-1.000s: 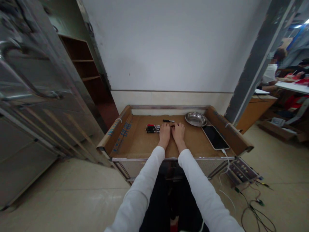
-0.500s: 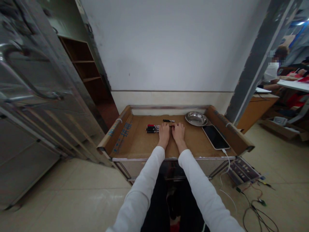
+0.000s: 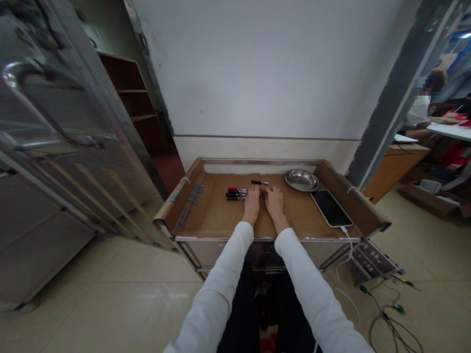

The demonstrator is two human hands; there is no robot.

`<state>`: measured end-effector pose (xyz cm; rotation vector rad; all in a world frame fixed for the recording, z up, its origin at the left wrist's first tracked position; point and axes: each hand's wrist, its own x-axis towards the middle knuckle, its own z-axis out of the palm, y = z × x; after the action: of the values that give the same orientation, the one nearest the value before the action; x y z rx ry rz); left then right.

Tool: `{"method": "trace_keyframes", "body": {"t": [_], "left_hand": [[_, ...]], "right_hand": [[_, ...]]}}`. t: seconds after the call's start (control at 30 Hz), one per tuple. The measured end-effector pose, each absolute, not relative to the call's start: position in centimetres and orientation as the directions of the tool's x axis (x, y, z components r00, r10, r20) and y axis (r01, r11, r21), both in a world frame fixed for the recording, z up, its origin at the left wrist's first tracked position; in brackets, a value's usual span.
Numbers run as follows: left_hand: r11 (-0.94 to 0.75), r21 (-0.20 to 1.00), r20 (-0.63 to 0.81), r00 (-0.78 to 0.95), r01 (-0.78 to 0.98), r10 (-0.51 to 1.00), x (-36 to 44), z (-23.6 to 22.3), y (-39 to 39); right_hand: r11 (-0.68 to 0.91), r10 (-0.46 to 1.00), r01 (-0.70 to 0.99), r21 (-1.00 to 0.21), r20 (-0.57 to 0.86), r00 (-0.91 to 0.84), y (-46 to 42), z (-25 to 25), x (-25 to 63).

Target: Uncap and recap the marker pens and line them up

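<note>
Two bare hands work close together over the brown cardboard that covers the counter (image 3: pixel 217 220). The left hand (image 3: pixel 252 198) lies over the right ends of the row of pens (image 3: pixel 236 193), which has a red one at its far side and black ones nearer; the row shows at nine o'clock from this hand. Its fingers are bent in, but how far its grip is open, and whether it has hold of a pen, I cannot tell. The right hand (image 3: pixel 274 200) is just beside, at three o'clock, also with bent fingers; what its grip has is hidden. One single black pen (image 3: pixel 259 182) lies at twelve o'clock, just beyond the hands. At two o'clock rests a round metal bowl (image 3: pixel 301 180), and at three o'clock a phone (image 3: pixel 331 208) with a white cable (image 3: pixel 349 240) plugged in
</note>
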<state>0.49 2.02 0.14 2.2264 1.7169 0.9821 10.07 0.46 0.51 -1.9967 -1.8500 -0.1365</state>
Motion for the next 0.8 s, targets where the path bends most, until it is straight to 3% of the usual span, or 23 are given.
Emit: {"method": "trace_keyframes", "body": {"t": [0.37, 0.5, 0.6, 0.8], "left_hand": [[-0.454, 0.458, 0.429, 0.257, 0.765, 0.866, 1.2, 0.0, 1.9], [-0.41, 0.335, 0.447, 0.24, 0.848, 0.862, 1.7, 0.0, 2.0], [-0.454, 0.217, 0.461, 0.319, 0.864, 0.828, 2.1, 0.0, 2.8], [-0.488, 0.143, 0.408, 0.398, 0.861, 0.822, 2.5, 0.5, 4.1]], "right_hand": [[-0.03, 0.922, 0.947, -0.319, 0.357, 0.15, -0.3, 0.2, 10.6], [-0.021, 0.867, 0.883, -0.469, 0.432, 0.25, -0.2, 0.0, 10.8], [0.049, 0.802, 0.8, -0.597, 0.501, 0.326, -0.3, 0.0, 11.0], [0.164, 0.738, 0.724, -0.669, 0.57, 0.36, -0.7, 0.2, 11.3]]}}
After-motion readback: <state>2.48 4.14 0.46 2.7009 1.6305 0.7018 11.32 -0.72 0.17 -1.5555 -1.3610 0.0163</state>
